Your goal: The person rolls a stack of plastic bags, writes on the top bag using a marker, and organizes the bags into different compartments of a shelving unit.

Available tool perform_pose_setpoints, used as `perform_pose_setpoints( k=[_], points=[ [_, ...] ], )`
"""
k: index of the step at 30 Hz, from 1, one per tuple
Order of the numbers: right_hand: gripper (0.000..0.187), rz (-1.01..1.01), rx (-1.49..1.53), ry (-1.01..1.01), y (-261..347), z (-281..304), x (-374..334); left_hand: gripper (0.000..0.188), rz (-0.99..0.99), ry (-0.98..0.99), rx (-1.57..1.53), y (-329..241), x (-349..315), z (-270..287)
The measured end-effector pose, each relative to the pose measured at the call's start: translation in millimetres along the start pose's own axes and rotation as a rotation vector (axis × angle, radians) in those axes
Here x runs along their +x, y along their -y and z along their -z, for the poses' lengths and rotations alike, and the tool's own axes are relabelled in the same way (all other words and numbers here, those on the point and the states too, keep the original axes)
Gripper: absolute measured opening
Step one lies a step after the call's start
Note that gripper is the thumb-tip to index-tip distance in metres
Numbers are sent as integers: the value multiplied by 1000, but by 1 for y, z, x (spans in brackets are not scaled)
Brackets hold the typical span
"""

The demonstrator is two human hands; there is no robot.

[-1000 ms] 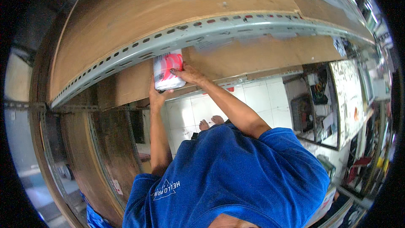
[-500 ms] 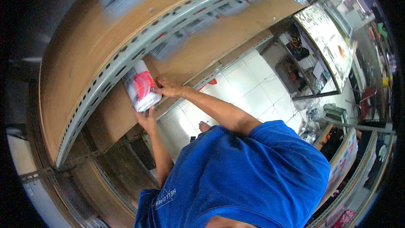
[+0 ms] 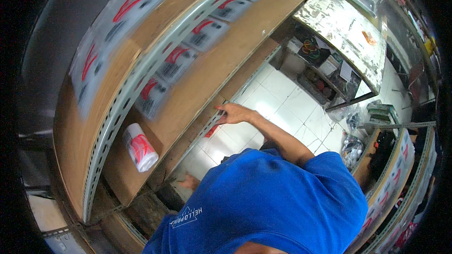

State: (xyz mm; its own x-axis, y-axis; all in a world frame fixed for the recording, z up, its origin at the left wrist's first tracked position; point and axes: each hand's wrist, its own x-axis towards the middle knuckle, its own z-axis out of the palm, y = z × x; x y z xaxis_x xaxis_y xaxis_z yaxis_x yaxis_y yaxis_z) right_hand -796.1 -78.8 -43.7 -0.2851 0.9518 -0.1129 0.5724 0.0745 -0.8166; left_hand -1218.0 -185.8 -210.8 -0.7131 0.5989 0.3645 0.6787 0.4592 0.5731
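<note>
Right hand: raised off the end of an outstretched arm, fingers loosely spread and empty, fingertips at the front edge of a wooden shelf.
Left hand: low, partly hidden behind the blue shirt; whether it is spread or closed cannot be told.
Rolled packet: a white roll with red marking, lying on its side on the wooden shelf board behind the perforated metal rail, at the near end of the shelf.
Packet relative to right hand: well apart, to the hand's left and lower in the head view; no contact.
Packet relative to left hand: apart, up and to its left.
Other packets: flat white ones with red and black print, in a row further along the same shelf.
Floor: white tiles.
</note>
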Motion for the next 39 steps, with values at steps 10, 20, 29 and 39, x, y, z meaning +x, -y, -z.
perform_pose_setpoints(
  k=[10, 20, 29, 39],
  points=[
    [71, -702, 73, -272, -235, 90, -183, 84, 454, 1362, 126, -81, -105, -42],
    [74, -1090, 295, -280, -308, 44, -294, 81, 264, 1506, -110, -222, -143, -138],
    [78, -1009, 306, -198, -339, 113, -265, 62, -380, 2170, -328, -474, -183, -148],
    [35, -597, 156, -325, -275, 360, -140, 46, -445, 1545, -854, -614, -180, -170]
  ],
)
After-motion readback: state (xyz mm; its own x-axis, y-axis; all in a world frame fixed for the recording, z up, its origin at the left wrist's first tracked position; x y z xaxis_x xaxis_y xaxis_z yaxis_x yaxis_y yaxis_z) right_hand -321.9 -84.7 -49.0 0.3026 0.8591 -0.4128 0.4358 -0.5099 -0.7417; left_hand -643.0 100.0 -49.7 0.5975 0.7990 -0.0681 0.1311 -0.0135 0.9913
